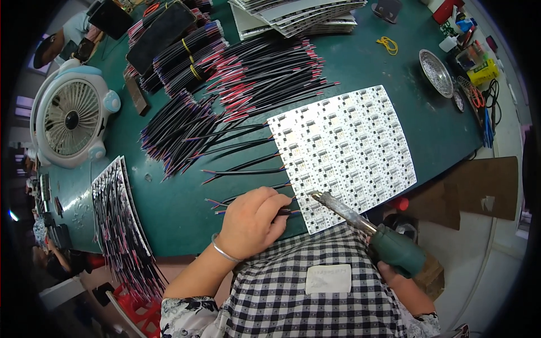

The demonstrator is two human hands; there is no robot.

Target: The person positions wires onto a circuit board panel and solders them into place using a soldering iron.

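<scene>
Green table (174,211) | white circuit sheet (346,149) laid just right of left hand (251,221), the nearer one to its wired edge | black wires (248,172) stretched sideways to that edge; left-hand pinch cannot be told | soldering iron (360,222) clasped in right hand (387,274), slanted up-left, tip at lower-left corner area
</scene>
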